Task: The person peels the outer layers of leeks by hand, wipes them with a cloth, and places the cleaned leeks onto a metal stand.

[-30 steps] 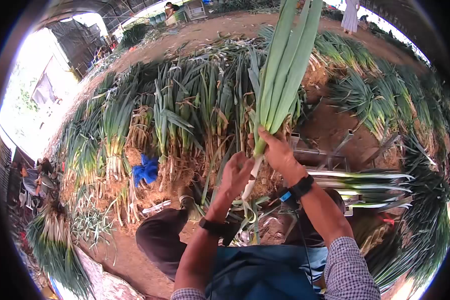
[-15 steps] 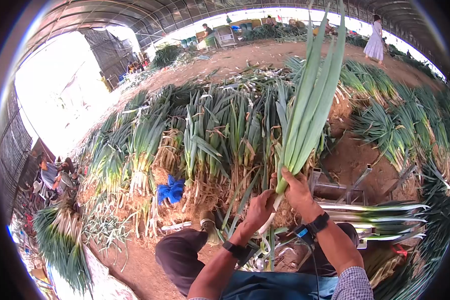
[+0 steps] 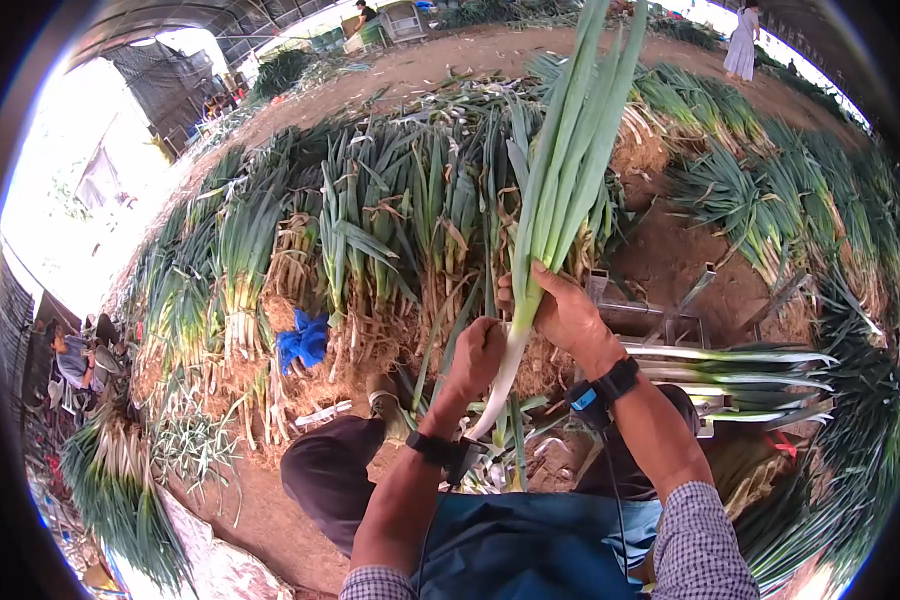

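A large green onion (image 3: 560, 190) stands upright in front of me, its green leaves up and its white stem pointing down. My right hand (image 3: 570, 315) is wrapped round it where the leaves meet the stem. Just left of the stem, my left hand (image 3: 477, 355) is closed in a fist-like pinch; whatever its fingers hold is too small to make out. Several onions with white stems (image 3: 740, 370) lie on a metal frame (image 3: 660, 318) to the right of my right hand.
Bundles of green onions with roots (image 3: 370, 220) stand in a wide row ahead. More bundles (image 3: 790, 210) lie at the right. A blue cloth (image 3: 303, 340) rests among roots. One bundle (image 3: 125, 490) is at lower left. People (image 3: 742, 42) are farther off, one seated at left (image 3: 73, 358).
The view has tilted and shifted. My left hand has closed from a looser, open pose and moved a little lower beside the stem. My right hand still holds the onion.
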A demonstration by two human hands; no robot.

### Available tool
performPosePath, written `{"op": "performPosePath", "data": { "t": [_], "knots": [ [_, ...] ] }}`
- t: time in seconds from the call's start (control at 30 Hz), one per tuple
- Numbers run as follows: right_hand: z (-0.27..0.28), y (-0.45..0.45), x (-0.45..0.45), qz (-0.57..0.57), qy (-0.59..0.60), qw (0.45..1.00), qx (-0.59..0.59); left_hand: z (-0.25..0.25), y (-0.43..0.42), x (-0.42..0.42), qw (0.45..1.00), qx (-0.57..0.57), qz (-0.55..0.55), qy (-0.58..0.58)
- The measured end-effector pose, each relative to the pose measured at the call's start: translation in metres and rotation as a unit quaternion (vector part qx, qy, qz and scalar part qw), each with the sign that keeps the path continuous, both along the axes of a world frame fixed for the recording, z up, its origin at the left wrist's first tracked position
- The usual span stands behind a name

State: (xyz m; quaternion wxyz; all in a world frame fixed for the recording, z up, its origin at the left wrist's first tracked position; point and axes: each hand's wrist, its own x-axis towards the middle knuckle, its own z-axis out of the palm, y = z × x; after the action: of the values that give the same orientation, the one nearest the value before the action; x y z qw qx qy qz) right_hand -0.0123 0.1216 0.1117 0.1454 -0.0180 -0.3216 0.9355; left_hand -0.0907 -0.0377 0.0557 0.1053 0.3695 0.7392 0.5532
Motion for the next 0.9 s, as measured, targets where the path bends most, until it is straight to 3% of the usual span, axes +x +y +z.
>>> {"op": "performPosePath", "data": {
  "t": [0.17, 0.2, 0.23, 0.27, 0.3, 0.37, 0.4, 0.47, 0.57, 0.67, 0.77, 0.83, 0.87, 0.9],
  "knots": [
    [0.001, 0.001, 0.003, 0.024, 0.021, 0.999, 0.004, -0.007, -0.002, -0.002, 0.956, 0.005, -0.061, -0.287],
    [-0.001, 0.002, 0.002, 0.025, 0.023, 0.999, 0.015, 0.013, -0.005, 0.008, 0.979, -0.019, -0.044, -0.2],
    [-0.014, 0.007, -0.002, 0.021, 0.016, 1.0, 0.015, -0.01, -0.004, 0.003, 0.989, 0.006, -0.014, -0.145],
    [-0.005, 0.004, 0.007, -0.039, -0.067, 0.992, 0.095, -0.036, 0.001, -0.001, 0.995, 0.038, -0.003, -0.088],
    [0.002, -0.001, 0.012, -0.042, -0.107, 0.991, 0.061, -0.005, -0.003, 0.017, 0.981, 0.04, -0.011, -0.192],
    [-0.004, -0.004, 0.004, -0.085, -0.075, 0.991, 0.07, 0.001, -0.003, 0.034, 0.991, 0.066, -0.051, -0.102],
    [-0.004, -0.005, -0.002, -0.089, -0.045, 0.993, 0.062, 0.0, 0.002, 0.042, 0.992, 0.086, -0.017, -0.09],
    [0.0, -0.005, -0.002, -0.074, 0.002, 0.997, 0.036, -0.012, -0.001, 0.038, 0.966, 0.143, -0.043, -0.212],
    [0.008, -0.001, 0.009, 0.031, 0.074, 0.997, -0.006, 0.009, -0.004, 0.049, 0.929, 0.134, -0.067, -0.339],
    [0.008, 0.003, 0.01, 0.09, 0.118, 0.989, -0.02, -0.004, -0.005, 0.047, 0.942, 0.147, -0.076, -0.292],
    [0.014, 0.003, 0.017, 0.089, 0.109, 0.99, 0.013, -0.009, 0.009, 0.059, 0.94, 0.196, 0.021, -0.279],
    [0.008, 0.0, 0.012, -0.071, 0.086, 0.963, 0.244, -0.005, 0.019, 0.064, 0.959, 0.212, 0.083, -0.171],
    [-0.021, -0.005, -0.006, -0.252, 0.027, 0.882, 0.397, -0.013, 0.025, 0.06, 0.974, 0.175, 0.132, -0.061],
    [-0.037, -0.006, -0.013, -0.259, -0.032, 0.866, 0.426, -0.022, 0.031, 0.054, 0.973, 0.136, 0.181, 0.05]
  ]
}}
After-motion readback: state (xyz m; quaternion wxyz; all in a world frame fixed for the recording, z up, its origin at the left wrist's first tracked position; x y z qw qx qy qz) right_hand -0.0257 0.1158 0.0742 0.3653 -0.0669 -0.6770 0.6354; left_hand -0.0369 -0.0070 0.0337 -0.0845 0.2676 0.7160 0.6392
